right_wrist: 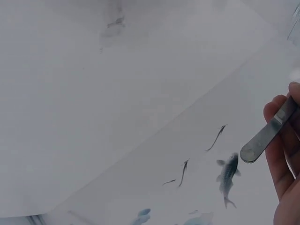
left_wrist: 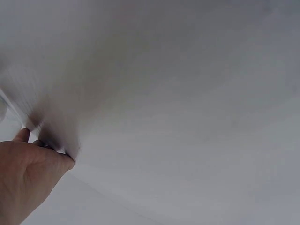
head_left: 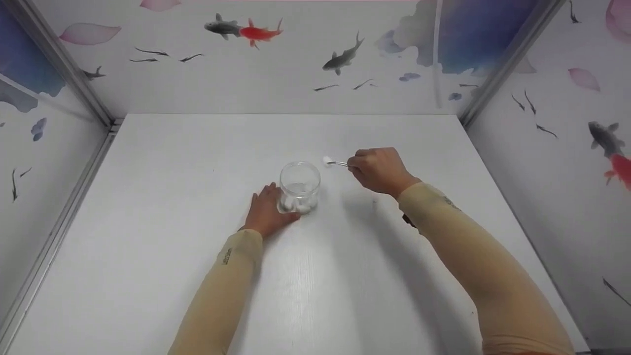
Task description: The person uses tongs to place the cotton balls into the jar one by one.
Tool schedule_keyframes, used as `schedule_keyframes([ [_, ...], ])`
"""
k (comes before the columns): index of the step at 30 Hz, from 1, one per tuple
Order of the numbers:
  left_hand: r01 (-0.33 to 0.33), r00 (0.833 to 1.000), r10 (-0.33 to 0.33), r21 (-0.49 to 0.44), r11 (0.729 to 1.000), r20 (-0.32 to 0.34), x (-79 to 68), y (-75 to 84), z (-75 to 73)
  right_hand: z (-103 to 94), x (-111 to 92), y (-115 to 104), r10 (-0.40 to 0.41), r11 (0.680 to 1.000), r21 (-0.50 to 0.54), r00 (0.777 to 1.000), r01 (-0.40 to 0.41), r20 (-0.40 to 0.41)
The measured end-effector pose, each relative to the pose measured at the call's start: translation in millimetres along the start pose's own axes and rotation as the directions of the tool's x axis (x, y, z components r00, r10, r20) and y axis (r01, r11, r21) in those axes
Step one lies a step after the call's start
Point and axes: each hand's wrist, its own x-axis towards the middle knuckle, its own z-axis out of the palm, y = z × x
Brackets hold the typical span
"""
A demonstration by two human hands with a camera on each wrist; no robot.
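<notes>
A clear, lidless jar (head_left: 299, 193) stands upright on the white table in the head view, with several white cotton balls (head_left: 301, 208) at its bottom. My left hand (head_left: 266, 212) holds the jar low down, thumb across the near side and fingers along the left. In the left wrist view, that hand (left_wrist: 28, 173) shows at the left edge. My right hand (head_left: 379, 170) grips metal tweezers (right_wrist: 269, 138) above the table, right of the jar. At the tweezers' tip is a white cotton ball (head_left: 327, 160), outside the jar and just beyond its right rim.
White panels printed with fish and petals enclose the table (head_left: 148, 197) at the back and both sides. A metal corner post (head_left: 512, 59) rises at the back right. Dark shadows of the right arm fall across the tabletop.
</notes>
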Motion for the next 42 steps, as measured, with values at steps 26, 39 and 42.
schedule_keyframes([
  [26,0.004,1.0,-0.004,0.004,1.0,-0.002,3.3,-1.3,1.6,9.0,21.0,-37.1,-0.087,0.996,0.006,0.986,0.087,0.141],
  [39,-0.01,1.0,0.01,0.0,1.0,-0.008,2.8,-2.0,1.3,11.2,19.6,-34.4,-0.101,0.995,0.009,0.988,0.101,0.114],
  [42,-0.013,1.0,0.013,-0.007,1.0,-0.006,2.8,-2.3,1.4,11.5,18.6,-33.5,-0.101,0.995,0.007,0.989,0.101,0.109],
])
